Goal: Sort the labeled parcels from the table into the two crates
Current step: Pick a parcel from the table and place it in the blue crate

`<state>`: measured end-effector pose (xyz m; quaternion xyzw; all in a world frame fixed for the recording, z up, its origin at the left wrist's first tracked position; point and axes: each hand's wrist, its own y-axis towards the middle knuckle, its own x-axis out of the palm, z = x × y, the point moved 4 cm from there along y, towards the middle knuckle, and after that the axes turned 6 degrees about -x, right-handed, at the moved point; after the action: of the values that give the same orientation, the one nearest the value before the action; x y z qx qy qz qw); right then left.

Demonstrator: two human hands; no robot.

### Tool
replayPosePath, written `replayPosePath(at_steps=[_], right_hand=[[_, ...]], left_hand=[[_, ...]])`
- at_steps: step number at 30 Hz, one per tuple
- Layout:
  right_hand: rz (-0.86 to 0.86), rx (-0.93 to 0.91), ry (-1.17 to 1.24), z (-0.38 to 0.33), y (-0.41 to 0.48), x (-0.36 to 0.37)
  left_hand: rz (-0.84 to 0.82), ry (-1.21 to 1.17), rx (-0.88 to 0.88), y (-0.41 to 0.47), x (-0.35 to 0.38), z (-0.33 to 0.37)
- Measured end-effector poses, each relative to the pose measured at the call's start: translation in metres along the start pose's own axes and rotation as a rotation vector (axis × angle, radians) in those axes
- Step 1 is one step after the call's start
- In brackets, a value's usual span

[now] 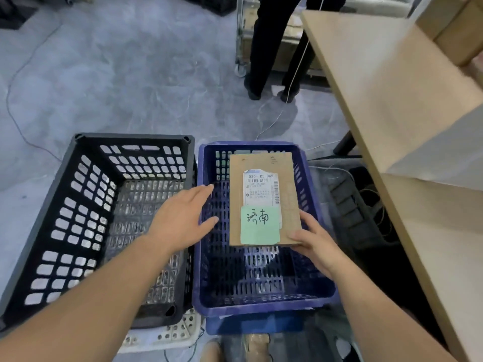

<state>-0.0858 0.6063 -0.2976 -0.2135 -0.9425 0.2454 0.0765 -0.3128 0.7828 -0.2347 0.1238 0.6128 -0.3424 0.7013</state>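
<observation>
Cardboard parcel (264, 199) over blue crate (203, 257), near corner in right hand (313, 241) fingers (300, 235).

A: Floor (130, 74)?
B: Grey, mottled with pale veins. Thin cables (273, 122) trail over it, at left and at centre.
A: The crates?
B: Black crate (52, 205) at left, blue crate (261, 305) at right, side by side. A white perforated piece (167, 333) shows under the black one's near edge. Something blue shows under the blue one.
A: What else stands there?
B: A person's dark shoes (253, 94) at top centre, near a cart's caster (240, 70).
A: Table (392, 113)?
B: Right side, pale wood top, one black leg (345, 145) on the floor. Cardboard boxes (454, 30) sit at its far corner.
</observation>
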Motion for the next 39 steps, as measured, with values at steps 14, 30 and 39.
replayPosePath(at_steps=[14,30,39], right_hand=[[-0.026,0.172,-0.048,0.125,0.193,0.021],[-0.021,0.258,-0.492,0.129,0.244,0.061],[0.113,-0.045,-1.195,-0.001,0.116,0.042]], left_hand=[[0.100,0.091,-0.135,0.113,0.086,-0.056],[0.165,0.103,-0.101,0.113,0.093,-0.057],[0.049,0.105,-0.112,0.059,0.020,-0.015]])
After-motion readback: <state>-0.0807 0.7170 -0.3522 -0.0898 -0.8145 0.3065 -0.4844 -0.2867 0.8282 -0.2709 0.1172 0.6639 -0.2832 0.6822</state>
